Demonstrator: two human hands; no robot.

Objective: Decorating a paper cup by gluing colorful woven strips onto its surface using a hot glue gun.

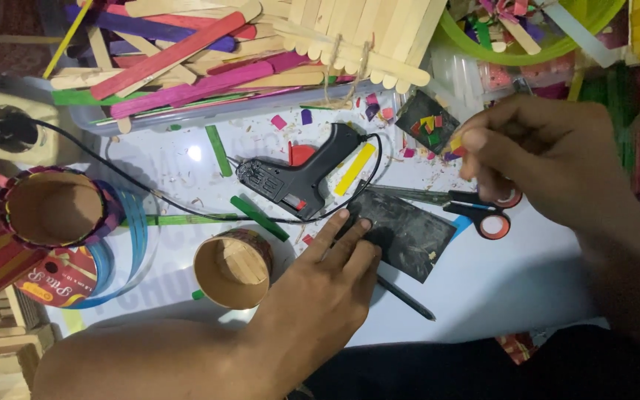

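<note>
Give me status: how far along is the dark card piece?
Done: a few coloured bits already sit on the dark card. In hand: left hand pins the card flat; right hand pinches a small coloured chip. Left: most of the card is bare; more chips wait on the small black tile.

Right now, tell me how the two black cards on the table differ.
The near black card is larger, almost bare, and pinned flat by the left hand. The far black card is smaller, covered with coloured chips, and untouched, beside the right hand, which pinches a small coloured chip. Both are dark, flat and lie on the white table.
</note>
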